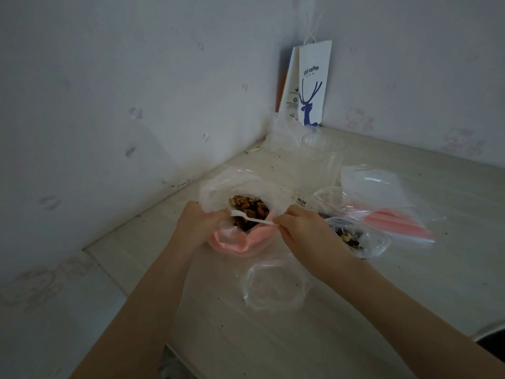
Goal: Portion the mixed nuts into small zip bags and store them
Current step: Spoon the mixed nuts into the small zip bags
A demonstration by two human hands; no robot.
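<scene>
Nuts (249,208) sit in big clear bag (232,187), w/ open small zip bag (276,283) lying just in front of it. Left hand (200,224) pinches bag's rim; right hand (302,228) fingers grip white plastic spoon (252,218) by handle, bowl in nuts. Film prob. soft, slippery: hold rim.

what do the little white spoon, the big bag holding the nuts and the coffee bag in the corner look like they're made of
Spoon: apparently thin white plastic, smooth, slightly glossy, slender.
Nut bag: thin translucent plastic film, crinkled, pink-tinted at the bottom.
Coffee bag: probably matte white paper or card, standing stiffly with crisp folds, blue deer print and string-like handles.
</scene>
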